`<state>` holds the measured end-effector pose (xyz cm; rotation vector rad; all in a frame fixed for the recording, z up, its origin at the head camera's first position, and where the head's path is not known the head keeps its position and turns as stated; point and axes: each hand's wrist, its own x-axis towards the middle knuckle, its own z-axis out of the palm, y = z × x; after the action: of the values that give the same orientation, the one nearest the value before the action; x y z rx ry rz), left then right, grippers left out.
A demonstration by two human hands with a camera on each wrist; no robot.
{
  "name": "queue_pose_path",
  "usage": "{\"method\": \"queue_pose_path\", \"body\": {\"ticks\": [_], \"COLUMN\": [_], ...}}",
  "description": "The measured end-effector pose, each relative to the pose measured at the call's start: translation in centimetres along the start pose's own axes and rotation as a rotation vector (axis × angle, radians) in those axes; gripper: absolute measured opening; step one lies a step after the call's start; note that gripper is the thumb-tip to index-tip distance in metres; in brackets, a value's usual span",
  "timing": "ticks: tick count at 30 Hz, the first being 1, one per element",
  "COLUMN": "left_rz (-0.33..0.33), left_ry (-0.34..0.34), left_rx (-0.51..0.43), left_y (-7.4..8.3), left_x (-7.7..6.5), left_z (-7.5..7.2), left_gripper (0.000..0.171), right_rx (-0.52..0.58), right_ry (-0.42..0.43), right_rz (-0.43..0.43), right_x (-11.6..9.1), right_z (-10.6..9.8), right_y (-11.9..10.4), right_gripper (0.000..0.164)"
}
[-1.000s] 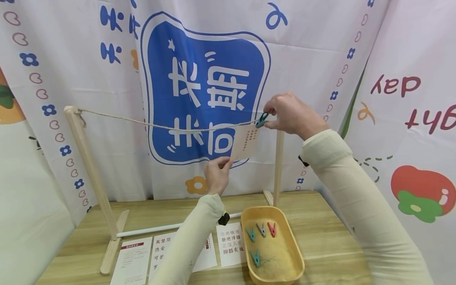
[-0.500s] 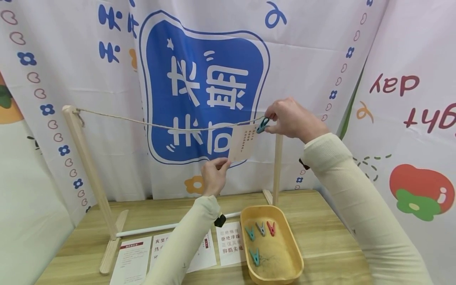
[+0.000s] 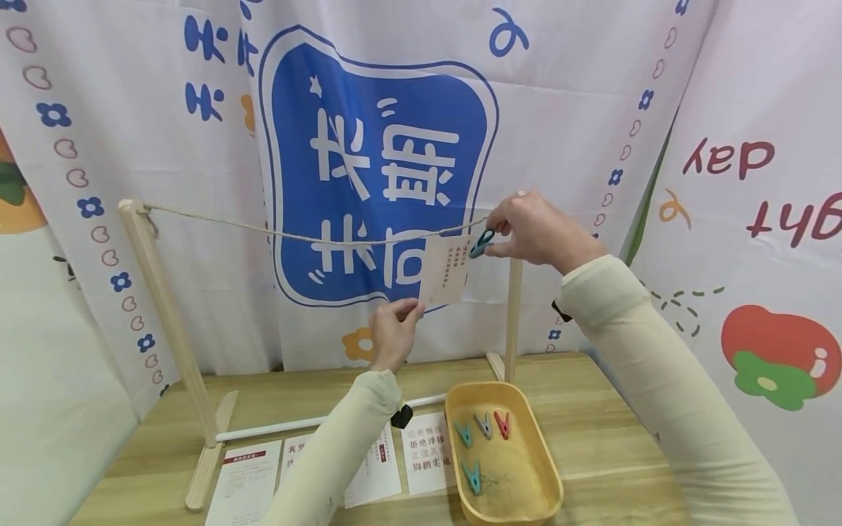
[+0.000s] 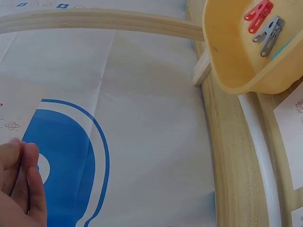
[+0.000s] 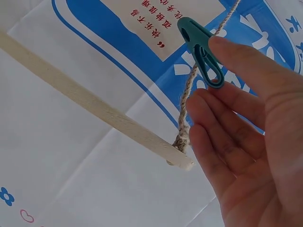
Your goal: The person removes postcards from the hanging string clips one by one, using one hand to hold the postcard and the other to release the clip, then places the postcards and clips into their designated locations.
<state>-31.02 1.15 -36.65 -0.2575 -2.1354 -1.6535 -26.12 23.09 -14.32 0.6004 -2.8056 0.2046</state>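
Observation:
My left hand (image 3: 393,332) pinches the lower left corner of a pale printed card (image 3: 444,274), held up just under a twine line (image 3: 309,239). Between thumb and fingers of my right hand (image 3: 536,230) is a dark teal clothespin (image 3: 482,243), its tip close to the card's upper right edge. In the right wrist view the clothespin (image 5: 201,52) overlaps the twine (image 5: 183,109) near its knotted end on the wooden post. The left wrist view shows only the left fingertips and part of the card (image 4: 16,109).
Wooden posts (image 3: 167,314) hold the twine over a wood-grain table (image 3: 605,438). A yellow tray (image 3: 536,446) contains several clothespins, teal, grey and red. Printed cards (image 3: 243,478) lie in front of a white rod (image 3: 276,425). A printed cloth (image 3: 566,95) hangs behind.
My right hand has moved down a little with the clothespin, which has gone from the card's top corner at the twine to beside its edge. The card has shifted slightly left and down.

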Motion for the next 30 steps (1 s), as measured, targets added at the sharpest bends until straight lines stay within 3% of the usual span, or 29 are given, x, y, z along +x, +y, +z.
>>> {"method": "queue_pose_path", "body": {"ticks": [19, 30], "left_rz": [-0.004, -0.057], "left_ry": [0.012, -0.008], "left_rx": [-0.008, -0.023], "left_y": [-0.5, -0.8], "left_x": [-0.4, -0.9], "left_z": [-0.6, -1.4], "left_gripper": [0.015, 0.015], "right_rx": [0.033, 0.02], "right_ry": [0.0, -0.017], "right_rz": [-0.054, -0.058], "right_x": [-0.6, -0.9], "right_z": [1.1, 1.8], "right_y": [0.0, 0.0], "right_gripper": [0.029, 0.032]}}
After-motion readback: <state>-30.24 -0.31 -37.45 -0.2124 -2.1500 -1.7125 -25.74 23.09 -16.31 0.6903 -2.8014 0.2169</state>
